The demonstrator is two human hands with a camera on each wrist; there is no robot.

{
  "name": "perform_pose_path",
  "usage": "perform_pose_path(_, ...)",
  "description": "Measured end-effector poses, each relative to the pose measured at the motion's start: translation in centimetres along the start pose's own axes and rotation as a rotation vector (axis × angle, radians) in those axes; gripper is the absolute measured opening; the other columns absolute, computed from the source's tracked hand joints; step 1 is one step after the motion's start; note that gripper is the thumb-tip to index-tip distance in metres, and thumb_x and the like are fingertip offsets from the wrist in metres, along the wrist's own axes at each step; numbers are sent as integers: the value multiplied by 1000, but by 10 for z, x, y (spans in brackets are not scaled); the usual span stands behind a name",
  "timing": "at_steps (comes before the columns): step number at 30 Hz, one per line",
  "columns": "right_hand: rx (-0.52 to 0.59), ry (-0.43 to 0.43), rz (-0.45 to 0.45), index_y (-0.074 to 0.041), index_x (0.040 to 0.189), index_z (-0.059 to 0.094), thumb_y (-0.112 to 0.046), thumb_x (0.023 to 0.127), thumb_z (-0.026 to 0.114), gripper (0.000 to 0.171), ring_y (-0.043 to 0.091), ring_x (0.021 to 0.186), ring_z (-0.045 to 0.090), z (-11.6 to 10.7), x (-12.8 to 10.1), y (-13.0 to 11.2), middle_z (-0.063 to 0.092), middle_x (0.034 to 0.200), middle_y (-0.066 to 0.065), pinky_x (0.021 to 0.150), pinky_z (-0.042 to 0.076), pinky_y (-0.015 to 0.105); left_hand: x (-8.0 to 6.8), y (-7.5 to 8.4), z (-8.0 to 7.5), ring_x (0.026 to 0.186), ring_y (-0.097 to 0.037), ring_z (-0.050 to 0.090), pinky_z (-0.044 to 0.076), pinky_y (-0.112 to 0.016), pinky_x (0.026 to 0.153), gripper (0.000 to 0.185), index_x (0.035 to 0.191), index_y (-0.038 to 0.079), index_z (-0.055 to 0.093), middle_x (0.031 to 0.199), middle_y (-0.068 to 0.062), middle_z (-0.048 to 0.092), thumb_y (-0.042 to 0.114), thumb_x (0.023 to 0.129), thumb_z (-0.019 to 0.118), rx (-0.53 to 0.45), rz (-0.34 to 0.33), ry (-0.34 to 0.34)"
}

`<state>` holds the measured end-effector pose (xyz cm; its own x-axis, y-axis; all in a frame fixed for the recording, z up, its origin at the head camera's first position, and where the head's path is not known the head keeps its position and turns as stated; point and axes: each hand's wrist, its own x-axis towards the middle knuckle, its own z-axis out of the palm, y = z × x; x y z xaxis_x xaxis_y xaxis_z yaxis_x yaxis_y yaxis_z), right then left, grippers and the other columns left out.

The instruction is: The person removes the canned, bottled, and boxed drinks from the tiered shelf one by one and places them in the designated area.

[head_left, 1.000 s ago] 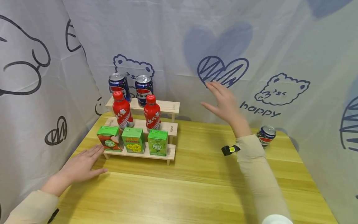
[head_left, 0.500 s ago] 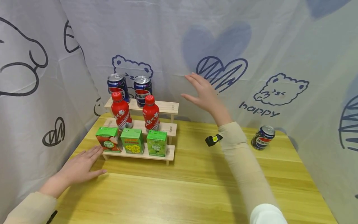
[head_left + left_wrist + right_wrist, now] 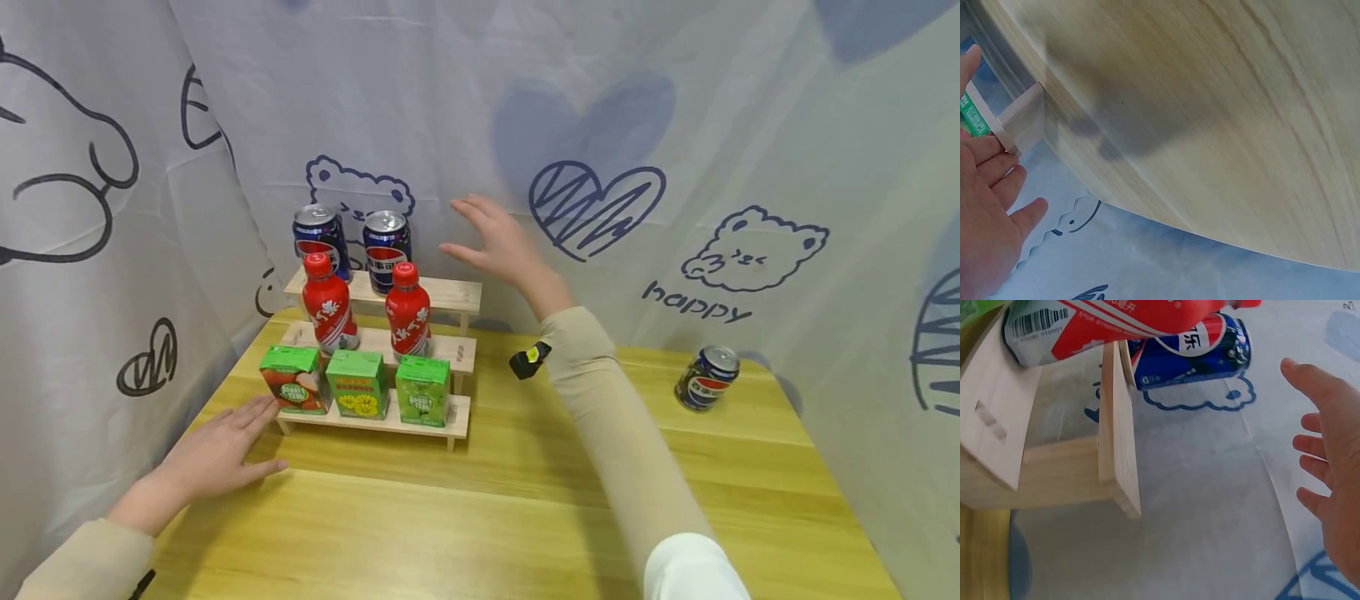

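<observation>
Fingers (image 3: 474, 210) of the right hand (image 3: 504, 248) are spread wide and hold nothing. That hand is up in the air, just right of the two blue cans (image 3: 387, 243) on the top step of the wooden rack (image 3: 450, 292). The nearest can stands upright at the far left of the worktop (image 3: 525, 500), with a free spot on the step to its right.

A can like this is round, smooth and a bit slippery. I think it is stiff if full, but the thin wall can dent if squeezed hard. The best place to hold it is round the middle of its side, not by the top.

Below the cans stand two red bottles (image 3: 407, 310) on the middle step. Three green juice boxes (image 3: 357, 384) sit on the low step.

The left hand (image 3: 213, 454) lies flat on the worktop with straight fingers, touching the near left end of the rack. It holds nothing.

One more blue can (image 3: 705, 380) is tilted far off to the right, by the cloth wall (image 3: 675, 125).
</observation>
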<state>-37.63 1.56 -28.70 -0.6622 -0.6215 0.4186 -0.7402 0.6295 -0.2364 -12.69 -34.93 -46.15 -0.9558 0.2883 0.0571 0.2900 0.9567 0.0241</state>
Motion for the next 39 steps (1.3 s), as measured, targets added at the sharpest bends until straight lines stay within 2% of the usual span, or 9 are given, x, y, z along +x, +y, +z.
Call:
perform_pose_path(8,-16,-96,24,-18,151,38,-55,90,62,76,28,148,29,15,24,-18,34,158,9,122,28,46,0,0,1,136,-46,41,34,-62,111,92,144,-6,41,150,-28,39,61,86,62,-15,-2,7)
perform_pose_path(13,-35,-113,17,-17,151,37,-57,90,60,77,26,147,31,23,34,-24,36,158,7,122,29,43,0,-1,4,136,-46,41,34,-61,112,92,144,-6,41,150,-28,39,62,86,62,-7,9,21)
perform_pose_path(24,-34,-191,15,-20,153,34,-64,88,57,81,23,146,32,39,55,-38,34,158,5,121,31,41,-2,-3,6,138,-46,39,32,-60,114,92,145,-6,39,151,-27,37,62,87,60,-21,-16,18)
perform_pose_path(28,-32,-212,22,-19,153,33,-64,87,58,84,22,146,32,42,59,-43,35,158,5,122,30,39,-3,-2,9,139,-45,38,32,-58,115,92,146,-5,38,152,-26,37,62,87,60,-30,-29,20)
perform_pose_path(39,-119,-278,-15,-15,154,27,-67,84,60,93,24,144,35,48,71,-51,36,156,7,120,33,38,-4,-1,7,138,-44,39,34,-58,114,89,145,-5,39,152,-26,37,58,87,63,-29,-26,37)
